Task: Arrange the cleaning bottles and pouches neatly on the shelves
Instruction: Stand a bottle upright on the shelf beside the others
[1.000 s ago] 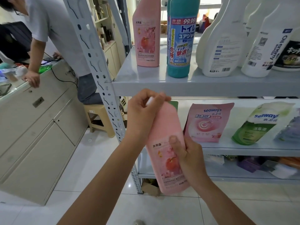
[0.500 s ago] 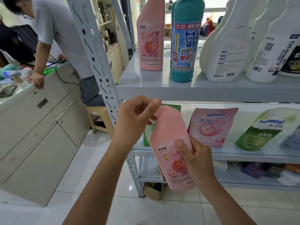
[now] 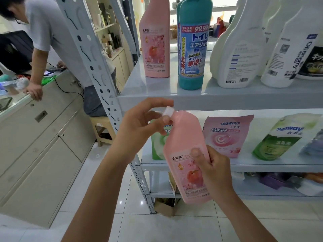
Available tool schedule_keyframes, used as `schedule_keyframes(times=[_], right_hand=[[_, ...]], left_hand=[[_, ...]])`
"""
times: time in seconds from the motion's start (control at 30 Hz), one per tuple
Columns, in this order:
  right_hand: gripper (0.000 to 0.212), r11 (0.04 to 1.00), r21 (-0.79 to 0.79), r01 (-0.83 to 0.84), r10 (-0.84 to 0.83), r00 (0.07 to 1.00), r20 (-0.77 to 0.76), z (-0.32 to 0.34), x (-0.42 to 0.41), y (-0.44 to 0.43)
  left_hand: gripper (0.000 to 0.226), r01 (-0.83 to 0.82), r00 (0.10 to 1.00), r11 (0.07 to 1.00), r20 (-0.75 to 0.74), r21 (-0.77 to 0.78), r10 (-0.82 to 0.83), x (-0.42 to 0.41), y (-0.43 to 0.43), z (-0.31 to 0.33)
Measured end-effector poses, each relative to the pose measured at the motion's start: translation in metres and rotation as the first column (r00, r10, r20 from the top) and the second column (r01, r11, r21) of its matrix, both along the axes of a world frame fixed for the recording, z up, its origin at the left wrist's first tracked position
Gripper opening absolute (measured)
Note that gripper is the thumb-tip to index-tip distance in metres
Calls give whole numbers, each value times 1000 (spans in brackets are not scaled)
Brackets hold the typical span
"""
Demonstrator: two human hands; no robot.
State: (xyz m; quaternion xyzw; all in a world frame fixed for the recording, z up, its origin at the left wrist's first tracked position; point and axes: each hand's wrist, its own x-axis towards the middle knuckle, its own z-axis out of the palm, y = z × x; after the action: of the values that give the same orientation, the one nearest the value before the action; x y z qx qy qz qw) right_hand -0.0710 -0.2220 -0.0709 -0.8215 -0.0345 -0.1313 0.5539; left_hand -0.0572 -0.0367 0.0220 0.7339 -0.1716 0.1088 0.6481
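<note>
The tilted pink bottle (image 3: 185,154) is gripped low by the right hand (image 3: 215,173), its white cap (image 3: 168,110) pinched by the left hand (image 3: 139,130), just before the pouch shelf (image 3: 262,165). Beyond, the upper shelf (image 3: 227,102) could be clipped in lifting, and the teal bottle (image 3: 192,49) toppled.

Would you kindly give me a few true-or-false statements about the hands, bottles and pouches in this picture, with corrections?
1. The right hand grips the held pink bottle by its body. True.
2. The left hand pinches its white cap. True.
3. The teal bottle lies on its side on the upper shelf. False: it stands upright there.
4. The pink pouch sits on the upper shelf. False: it is on the middle shelf below.
5. A second pink bottle stands just left of the teal bottle. True.
</note>
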Motion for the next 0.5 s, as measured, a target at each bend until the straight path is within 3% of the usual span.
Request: schedule_keyframes(times=[0.1, 0.2, 0.3, 0.37, 0.5], right_hand=[[68, 1000, -15, 11, -10, 1000, 17, 0, 2, -1], [67, 999, -9, 34, -34, 999, 19, 0, 2, -1], [54, 998, 19, 56, -57, 998, 24, 0, 4, 0], [60, 998, 24, 64, -65, 997, 29, 0, 6, 0], [67, 997, 0, 80, -80, 996, 39, 1, 7, 1]], left_hand=[[24, -1, 999, 998, -48, -63, -2, 1, -1, 5], [29, -77, 994, 997, -80, 13, 78, 5, -5, 7], [42, -58, 998, 996, -8, 74, 59, 8, -4, 8], [35, 18, 999, 999, 43, 41, -20, 8, -1, 9], [20, -88, 996, 992, 38, 85, 85, 13, 1, 12]])
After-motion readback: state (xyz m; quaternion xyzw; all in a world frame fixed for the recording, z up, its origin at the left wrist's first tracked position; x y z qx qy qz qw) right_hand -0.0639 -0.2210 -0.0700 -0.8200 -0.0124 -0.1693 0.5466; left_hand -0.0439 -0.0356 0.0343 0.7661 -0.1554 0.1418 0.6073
